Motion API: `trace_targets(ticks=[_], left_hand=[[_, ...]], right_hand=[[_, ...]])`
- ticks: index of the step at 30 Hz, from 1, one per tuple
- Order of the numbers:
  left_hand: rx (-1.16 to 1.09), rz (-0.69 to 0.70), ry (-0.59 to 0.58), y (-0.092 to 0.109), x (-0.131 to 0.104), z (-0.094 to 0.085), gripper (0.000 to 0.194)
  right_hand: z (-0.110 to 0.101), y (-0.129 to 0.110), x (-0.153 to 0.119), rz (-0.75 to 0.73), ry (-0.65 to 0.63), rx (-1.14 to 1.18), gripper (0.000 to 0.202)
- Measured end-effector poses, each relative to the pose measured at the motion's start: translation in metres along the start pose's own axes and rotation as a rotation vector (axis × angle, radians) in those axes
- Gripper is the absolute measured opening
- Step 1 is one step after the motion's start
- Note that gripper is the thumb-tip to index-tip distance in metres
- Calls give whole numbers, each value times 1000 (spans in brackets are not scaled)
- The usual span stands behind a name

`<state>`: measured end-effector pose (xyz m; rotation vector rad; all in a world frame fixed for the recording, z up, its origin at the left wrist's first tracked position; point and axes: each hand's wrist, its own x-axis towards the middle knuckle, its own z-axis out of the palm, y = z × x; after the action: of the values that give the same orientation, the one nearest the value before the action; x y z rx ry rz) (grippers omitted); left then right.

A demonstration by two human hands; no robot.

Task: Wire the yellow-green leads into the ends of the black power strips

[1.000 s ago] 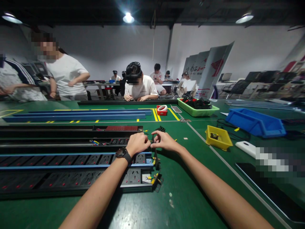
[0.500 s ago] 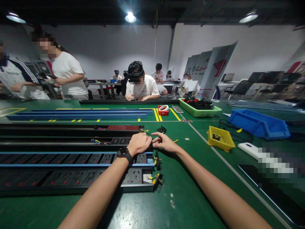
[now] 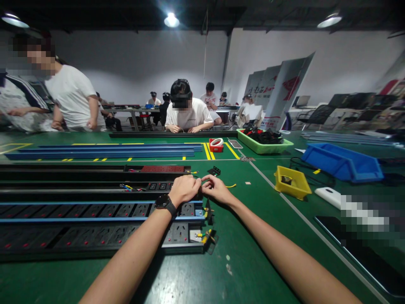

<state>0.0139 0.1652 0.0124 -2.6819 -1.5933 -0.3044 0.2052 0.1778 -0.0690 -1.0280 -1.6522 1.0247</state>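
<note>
My left hand (image 3: 186, 188), with a black watch on its wrist, is curled over the right end of a black power strip (image 3: 156, 186) with small sockets. Close against it, my right hand (image 3: 217, 190) has thumb and index finger drawn together at the same end. Whatever the fingertips hold is hidden. A yellow wire end (image 3: 232, 185) sticks out beyond my right hand. Nearer me lie a blue-edged power strip (image 3: 104, 210) and a black power strip (image 3: 180, 233), both with yellow wires at their right ends. Behind my hands sits a small black bracket (image 3: 214, 170).
A strip with a red socket block (image 3: 163, 169) and blue rails (image 3: 104, 153) lie farther back. On the right stand a yellow bin (image 3: 292, 188), a blue bin (image 3: 344, 164) and a green basket (image 3: 265, 145). A co-worker (image 3: 190, 112) leans over the far edge.
My right index finger, stretched out before, has bent in toward the thumb. My left hand has barely moved. The standing person at the left has shifted farther left.
</note>
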Motion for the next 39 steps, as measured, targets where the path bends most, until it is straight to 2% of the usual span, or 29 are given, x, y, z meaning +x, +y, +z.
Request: trace_targets(ticks=[3,8,16,28,39], left_hand=[[-3,-14,3,-1,1,2,58],[-17,-42,11,-2,3,5,58],[-67,-63,40,-4,3,2,46],[-131,-86,-4,-5,3,-1,43],[-148,-72,9,-6,3,-1,40]], right_hand=[[1,1,0,-17,41,-33,42],[2,2,0,-35,33,-62,32],[-1,-1,-1,-58,36,-148,21],[-2,-5,-3,-93,20,-296,19],[-2,-3,-1,-99,18,-336,18]])
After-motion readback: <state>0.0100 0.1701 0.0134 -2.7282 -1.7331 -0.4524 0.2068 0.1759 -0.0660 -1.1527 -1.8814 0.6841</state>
